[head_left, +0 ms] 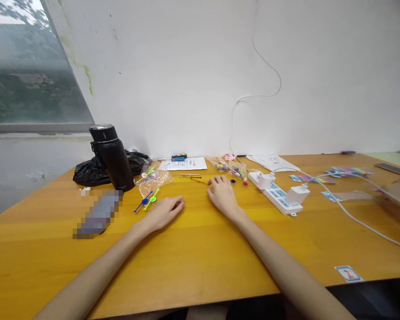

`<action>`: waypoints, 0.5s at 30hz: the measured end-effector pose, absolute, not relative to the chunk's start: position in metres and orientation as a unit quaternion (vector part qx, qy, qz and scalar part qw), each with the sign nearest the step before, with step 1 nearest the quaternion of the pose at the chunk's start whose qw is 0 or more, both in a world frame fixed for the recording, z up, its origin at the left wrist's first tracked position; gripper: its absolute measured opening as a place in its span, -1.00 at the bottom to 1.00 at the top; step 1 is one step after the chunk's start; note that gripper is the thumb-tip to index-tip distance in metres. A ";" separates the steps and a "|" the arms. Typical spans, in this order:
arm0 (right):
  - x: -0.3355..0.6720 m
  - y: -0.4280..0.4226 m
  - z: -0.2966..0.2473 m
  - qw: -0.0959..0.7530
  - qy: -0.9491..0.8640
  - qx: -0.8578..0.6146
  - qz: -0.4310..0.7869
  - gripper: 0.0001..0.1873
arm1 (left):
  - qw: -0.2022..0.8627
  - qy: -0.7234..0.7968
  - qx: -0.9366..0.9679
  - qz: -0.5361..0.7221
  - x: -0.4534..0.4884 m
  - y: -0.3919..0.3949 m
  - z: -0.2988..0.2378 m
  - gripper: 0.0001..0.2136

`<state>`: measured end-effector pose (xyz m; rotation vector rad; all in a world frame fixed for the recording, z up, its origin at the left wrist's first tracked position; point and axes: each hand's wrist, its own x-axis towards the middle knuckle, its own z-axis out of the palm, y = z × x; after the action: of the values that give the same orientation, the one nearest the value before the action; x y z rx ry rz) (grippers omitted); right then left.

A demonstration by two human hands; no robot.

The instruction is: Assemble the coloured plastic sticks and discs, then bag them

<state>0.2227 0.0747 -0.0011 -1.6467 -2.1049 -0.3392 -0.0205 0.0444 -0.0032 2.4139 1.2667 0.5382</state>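
Observation:
My left hand [166, 211] rests on the wooden table [186, 253], its fingers curled together and nothing visible in them. Just beside it lie a blue arrow-shaped plastic piece [143, 201] and a green one [151, 199]. My right hand [222, 194] is palm down on the wood with bent, slightly spread fingers. A thin dark stick [199, 181] ends close to its fingertips; whether they touch is unclear. Behind are thin gold and dark rods [190, 175]. To the right of that hand sit a small black round part [233, 181] and a red one [245, 184].
A black bottle [115, 162], a black plastic bag [86, 172] and a blurred-out flat object [100, 215] are at left. Clear bags of parts [233, 169] and paper [186, 164] line the back. A power strip [276, 198] with a trailing cable and another person's blurred hand [398, 204] are at right.

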 end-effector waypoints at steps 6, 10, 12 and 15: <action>0.253 0.081 0.003 0.127 -0.674 -0.715 -0.138 -0.71 | 0.171 0.445 0.857 0.198 -0.023 0.044 -0.002 -0.75; 0.260 0.083 0.001 0.136 -0.687 -0.709 -0.084 -0.74 | 0.173 0.440 0.857 0.205 -0.023 0.043 -0.004 -0.75; 0.256 0.084 0.000 0.175 -0.717 -0.674 -0.045 -0.80 | 0.184 0.435 0.852 0.224 -0.021 0.041 -0.005 -0.76; 0.238 0.082 -0.003 0.271 -0.775 -0.564 0.089 -0.87 | 0.224 0.421 0.834 0.277 -0.018 0.039 -0.006 -0.81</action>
<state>0.2379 0.0819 -0.0034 -1.5201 -2.0868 0.2392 -0.0179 0.0389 -0.0064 2.3024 1.1625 0.7654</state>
